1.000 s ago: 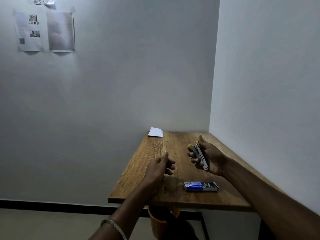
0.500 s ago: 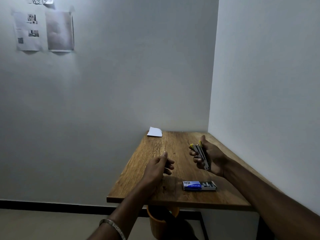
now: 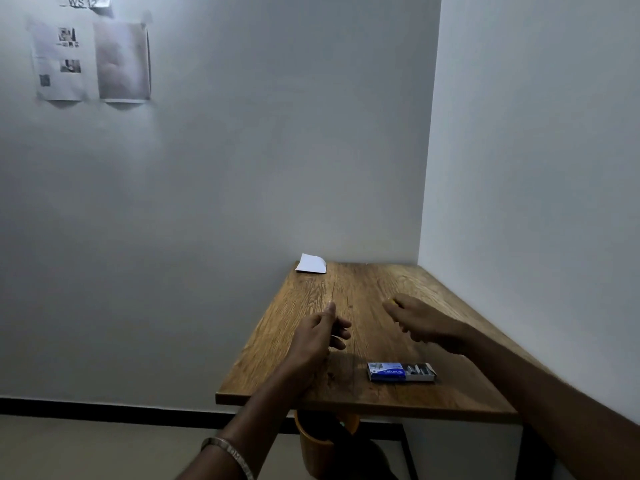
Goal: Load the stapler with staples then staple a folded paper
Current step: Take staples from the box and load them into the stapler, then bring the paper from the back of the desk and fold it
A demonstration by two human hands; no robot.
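The table (image 3: pixel 363 289) at centre right is wood, its grain plain to see under a low matt sheen. At its far corner lies a folded white paper (image 3: pixel 311 264), smooth and matt. The staple box (image 3: pixel 401 372) near the front edge looks like printed card, slightly glossy, with dull grey metal staples showing. A metal bangle (image 3: pixel 228 453) at lower centre gleams faintly.

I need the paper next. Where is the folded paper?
The folded paper lies at the table's far left corner, against the back wall, well beyond both hands.
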